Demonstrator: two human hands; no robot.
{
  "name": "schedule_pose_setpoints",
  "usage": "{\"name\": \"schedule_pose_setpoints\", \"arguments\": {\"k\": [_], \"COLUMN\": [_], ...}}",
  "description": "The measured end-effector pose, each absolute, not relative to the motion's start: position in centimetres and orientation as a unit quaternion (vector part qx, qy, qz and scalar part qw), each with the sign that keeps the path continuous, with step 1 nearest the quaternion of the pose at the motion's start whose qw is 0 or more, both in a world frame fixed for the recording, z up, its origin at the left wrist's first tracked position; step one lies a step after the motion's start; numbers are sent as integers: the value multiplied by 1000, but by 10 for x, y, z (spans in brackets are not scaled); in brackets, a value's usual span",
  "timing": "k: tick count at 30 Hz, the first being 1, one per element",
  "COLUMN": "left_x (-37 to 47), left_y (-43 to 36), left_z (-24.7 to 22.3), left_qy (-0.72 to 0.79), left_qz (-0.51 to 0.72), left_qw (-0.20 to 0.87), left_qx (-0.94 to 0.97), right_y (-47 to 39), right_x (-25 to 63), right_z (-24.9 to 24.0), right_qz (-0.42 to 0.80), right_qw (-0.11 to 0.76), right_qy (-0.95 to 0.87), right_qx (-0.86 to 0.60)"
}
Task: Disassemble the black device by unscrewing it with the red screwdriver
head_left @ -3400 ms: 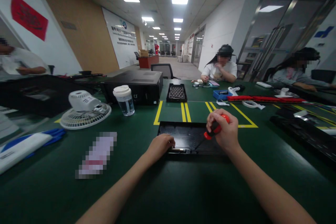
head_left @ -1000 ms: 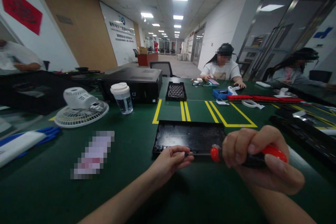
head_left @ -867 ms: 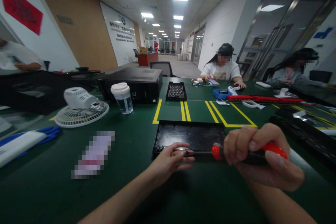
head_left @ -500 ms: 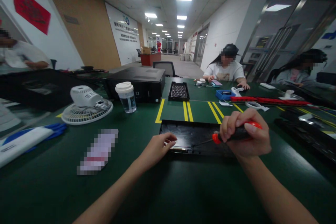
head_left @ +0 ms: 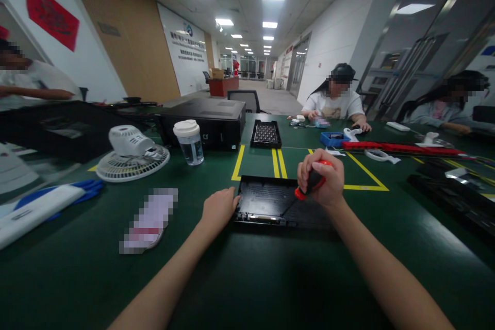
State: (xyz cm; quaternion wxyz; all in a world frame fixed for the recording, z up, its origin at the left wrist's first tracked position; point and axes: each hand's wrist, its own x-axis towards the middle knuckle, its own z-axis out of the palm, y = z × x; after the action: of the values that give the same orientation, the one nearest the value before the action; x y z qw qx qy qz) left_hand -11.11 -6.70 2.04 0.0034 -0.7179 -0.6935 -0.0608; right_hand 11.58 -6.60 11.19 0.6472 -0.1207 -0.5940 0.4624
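On the green table (head_left: 247, 283) before me lies a shallow black panel (head_left: 265, 193) with raised rims, its long near edge facing me. My left hand (head_left: 218, 208) is at its left end, fingers bent and touching the rim; I cannot tell whether they pinch it or only steady it. My right hand (head_left: 328, 178) has its fingers closed round the red-and-black handle of a screwdriver (head_left: 299, 194). I hold it tilted, the thin shaft slanting down and leftward into the panel. Its tip is near the right end of a silvery strip (head_left: 266, 217) along the near rim; whether it touches a screw is too small to tell.

Beyond the panel, yellow tape (head_left: 277, 162) marks the table, and past that sits a small black compartment tray (head_left: 266, 134). Left of the tray stand a black computer case (head_left: 204, 118) and a lidded clear cup (head_left: 188, 142), with a white fan (head_left: 131, 157) lying near the cup. Across the table, a co-worker in a white shirt (head_left: 334, 105) sits near a blue box (head_left: 332, 139).
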Motion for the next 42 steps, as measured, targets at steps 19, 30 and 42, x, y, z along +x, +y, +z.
{"name": "schedule_pose_setpoints", "arguments": {"k": [19, 30, 42], "left_x": [-110, -108, -107], "left_y": [-64, -67, -68], "left_z": [14, 20, 21], "left_qy": [-681, -690, -693], "left_qz": [-59, -48, -42], "left_qw": [-8, -30, -29], "left_qx": [-730, -721, -719], "right_y": [-64, -64, -66], "right_x": [104, 104, 102], "right_z": [106, 105, 106], "right_qz": [494, 491, 490], "right_qw": [612, 612, 608], "right_qy": [-603, -602, -607], "right_qx": [-136, -147, -151]}}
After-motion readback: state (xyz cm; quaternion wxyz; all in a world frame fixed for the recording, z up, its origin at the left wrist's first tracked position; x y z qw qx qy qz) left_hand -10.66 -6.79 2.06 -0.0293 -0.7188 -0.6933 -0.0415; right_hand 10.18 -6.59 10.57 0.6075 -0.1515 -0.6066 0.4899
